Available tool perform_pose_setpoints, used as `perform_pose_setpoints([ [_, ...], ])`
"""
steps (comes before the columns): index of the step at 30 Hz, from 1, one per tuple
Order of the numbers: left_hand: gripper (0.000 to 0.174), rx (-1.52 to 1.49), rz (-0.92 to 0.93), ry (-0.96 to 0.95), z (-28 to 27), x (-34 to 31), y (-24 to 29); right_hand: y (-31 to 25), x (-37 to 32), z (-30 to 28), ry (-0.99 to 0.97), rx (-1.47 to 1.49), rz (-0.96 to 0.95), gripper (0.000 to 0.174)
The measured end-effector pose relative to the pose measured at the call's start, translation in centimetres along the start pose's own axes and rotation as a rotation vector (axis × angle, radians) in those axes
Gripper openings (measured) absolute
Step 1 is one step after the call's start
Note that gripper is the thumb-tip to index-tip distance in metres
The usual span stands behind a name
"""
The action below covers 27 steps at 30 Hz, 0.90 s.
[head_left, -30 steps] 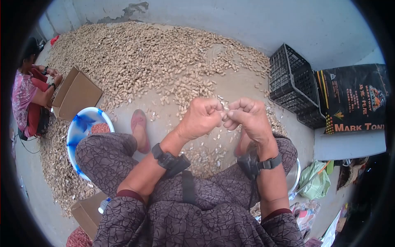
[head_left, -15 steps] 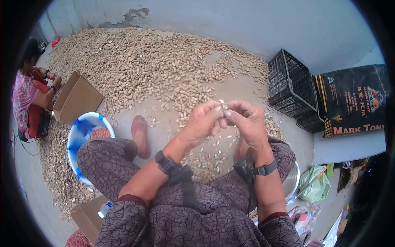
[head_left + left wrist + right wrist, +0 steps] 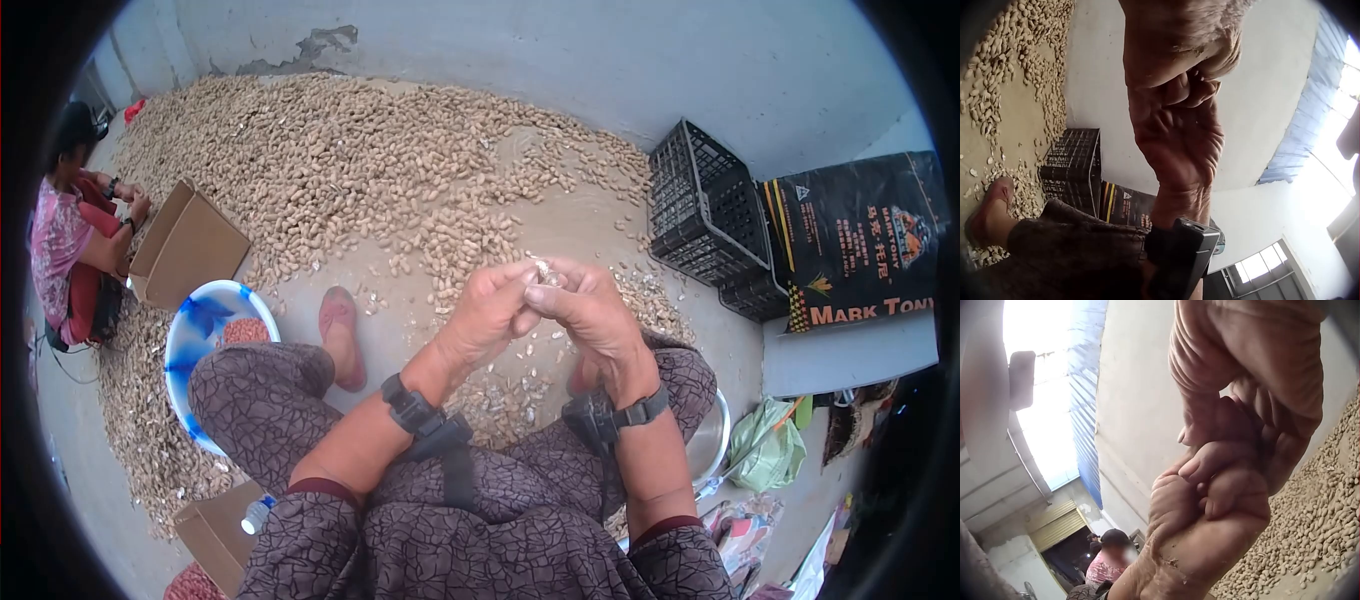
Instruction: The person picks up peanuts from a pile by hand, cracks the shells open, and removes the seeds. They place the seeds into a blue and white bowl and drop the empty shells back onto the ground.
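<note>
In the head view, both hands meet in front of the knees over a small, pale peanut (image 3: 543, 270) with a broken shell. The left hand (image 3: 490, 308) pinches it from one side, fingers curled inward. From the other side the right hand (image 3: 598, 308) grips it, its thumb laid across toward the left fingertips. Most of the peanut is hidden by the fingers. Both wrist views show the hands pressed together, with the left hand (image 3: 1179, 50) uppermost in the left wrist view and the right hand (image 3: 1254, 362) uppermost in the right wrist view.
Unshelled peanuts (image 3: 350, 150) spread across the floor, with broken shells (image 3: 500, 400) between the feet. A blue and white basin (image 3: 178, 370) holding reddish kernels (image 3: 248, 330) stands by the left knee. Beyond are a cardboard box (image 3: 195, 250), a seated person (image 3: 75, 230) and a black crate (image 3: 700, 200).
The hands first worked fingertip to fingertip; then the pale peanut showed above them. Now they have drawn closer, and the right thumb lies across the peanut, covering more of it.
</note>
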<state>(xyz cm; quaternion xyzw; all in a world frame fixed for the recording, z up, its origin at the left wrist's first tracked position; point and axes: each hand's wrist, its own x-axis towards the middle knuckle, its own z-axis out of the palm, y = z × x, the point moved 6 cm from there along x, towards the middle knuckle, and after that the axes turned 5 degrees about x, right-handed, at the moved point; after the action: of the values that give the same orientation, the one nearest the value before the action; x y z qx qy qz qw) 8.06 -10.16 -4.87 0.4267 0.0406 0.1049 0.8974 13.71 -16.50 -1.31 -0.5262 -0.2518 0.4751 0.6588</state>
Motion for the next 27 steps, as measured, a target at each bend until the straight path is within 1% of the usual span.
perform_pose_setpoints([
  [1, 0.033, 0.011, 0.003, -0.004, 0.1, 0.0, 0.0, -0.1, 0.0, 0.0, 0.006, 0.000, -0.007, 0.027],
  [2, 0.033, 0.012, 0.005, -0.007, 0.3, -0.1, 0.0, -0.2, -0.1, 0.0, 0.011, -0.001, -0.014, 0.025],
  [4, 0.043, 0.000, 0.018, 0.031, 0.7, -0.5, 0.4, -0.2, -0.1, -0.1, 0.043, 0.012, -0.026, 0.022],
  [6, 0.045, 0.019, 0.025, 0.013, 0.6, -0.6, 0.3, -0.2, -0.2, -0.2, 0.075, 0.027, -0.035, 0.020],
  [8, 0.048, 0.038, 0.032, -0.003, 0.9, -0.7, 0.3, -0.5, -0.3, 0.0, 0.074, -0.044, -0.104, 0.020],
  [10, 0.049, -0.014, 0.039, 0.062, 1.2, -0.8, 0.5, -0.5, -0.4, -0.3, 0.075, -0.080, -0.104, 0.019],
  [12, 0.049, -0.022, 0.031, 0.053, 0.9, -0.8, 0.2, -0.7, -0.4, -0.2, 0.077, -0.116, -0.103, 0.019],
  [14, 0.049, -0.032, 0.022, 0.043, 1.1, -0.9, 0.1, -1.5, -0.6, 0.4, 0.085, -0.146, -0.147, 0.019],
  [16, 0.046, -0.026, 0.008, 0.102, 1.4, -0.9, 0.5, -1.4, -0.6, 0.3, 0.085, -0.156, -0.144, 0.019],
  [17, 0.046, -0.026, 0.006, 0.101, 1.3, -0.9, 0.5, -1.4, -0.5, 0.2, 0.083, -0.168, -0.143, 0.019],
  [18, 0.045, -0.041, -0.004, 0.088, 1.2, -0.8, 0.4, -1.4, -0.4, 0.1, 0.084, -0.167, -0.143, 0.019],
  [20, 0.043, -0.055, -0.015, 0.074, 0.6, -0.6, 0.3, -1.0, -0.1, -0.2, 0.077, -0.161, -0.077, 0.021],
  [22, 0.038, -0.089, -0.003, -0.035, 0.6, -0.2, 0.4, -1.0, 0.0, 0.1, 0.068, -0.112, -0.083, 0.022],
  [23, 0.038, -0.089, -0.001, -0.035, 0.7, -0.1, 0.4, -1.0, 0.1, 0.3, 0.057, -0.064, -0.088, 0.023],
  [25, 0.032, -0.041, -0.020, 0.042, 1.1, -0.2, 0.9, -1.4, -0.1, 0.3, 0.082, -0.094, -0.079, 0.024],
  [26, 0.032, -0.041, -0.018, 0.045, 1.1, -0.2, 0.8, -1.5, -0.1, 0.1, 0.109, -0.123, -0.069, 0.024],
  [27, 0.030, -0.067, 0.029, 0.074, 0.8, -0.2, 0.8, -1.6, -0.2, 0.0, 0.106, -0.124, -0.068, 0.024],
])
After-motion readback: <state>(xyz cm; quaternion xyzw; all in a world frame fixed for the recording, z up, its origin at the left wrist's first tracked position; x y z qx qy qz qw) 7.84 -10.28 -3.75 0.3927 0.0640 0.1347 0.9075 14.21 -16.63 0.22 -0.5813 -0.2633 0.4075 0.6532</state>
